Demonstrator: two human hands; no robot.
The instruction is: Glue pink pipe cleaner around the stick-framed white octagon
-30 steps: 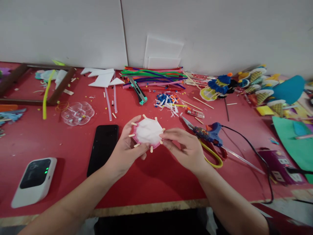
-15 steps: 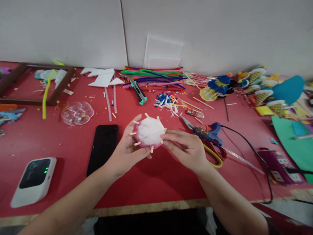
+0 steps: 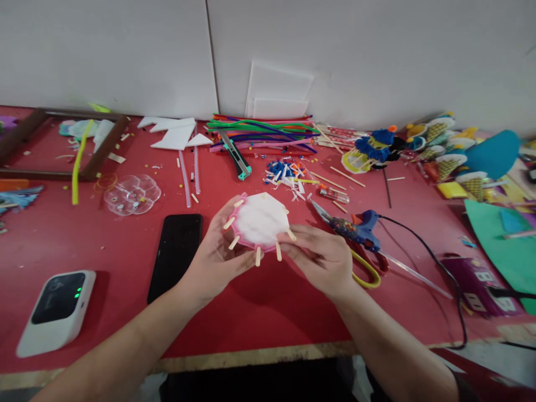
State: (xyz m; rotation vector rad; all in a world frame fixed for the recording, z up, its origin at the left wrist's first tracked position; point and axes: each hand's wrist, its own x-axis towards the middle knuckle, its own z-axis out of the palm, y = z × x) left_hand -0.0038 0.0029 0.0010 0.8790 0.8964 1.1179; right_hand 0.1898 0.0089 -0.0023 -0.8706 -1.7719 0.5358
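Above the red table, my left hand (image 3: 215, 254) is closed around the left side of a small round craft piece (image 3: 260, 219). The piece has a white, roughly polygonal face and a pink fuzzy edge, with several short wooden sticks poking out around its rim. At its right edge, the thumb and fingers of my right hand (image 3: 320, 254) pinch one of the sticks (image 3: 290, 234). Its underside is mostly hidden from view. A black phone (image 3: 176, 254) lies just left of my left hand, and a blue glue gun (image 3: 360, 226) rests beyond my right hand.
Colourful pipe cleaners (image 3: 263, 133), a green box cutter (image 3: 237, 157) and white foam scraps (image 3: 176, 133) lie along the back. Scissors (image 3: 368, 273) and the glue gun's cable (image 3: 435, 257) are on the right. A white device (image 3: 56, 312) and clear flower-shaped tray (image 3: 132, 194) sit left.
The craft piece has tilted and turned, so its white face shows more fully and the front sticks point more downward. My hands have stayed in nearly the same place.
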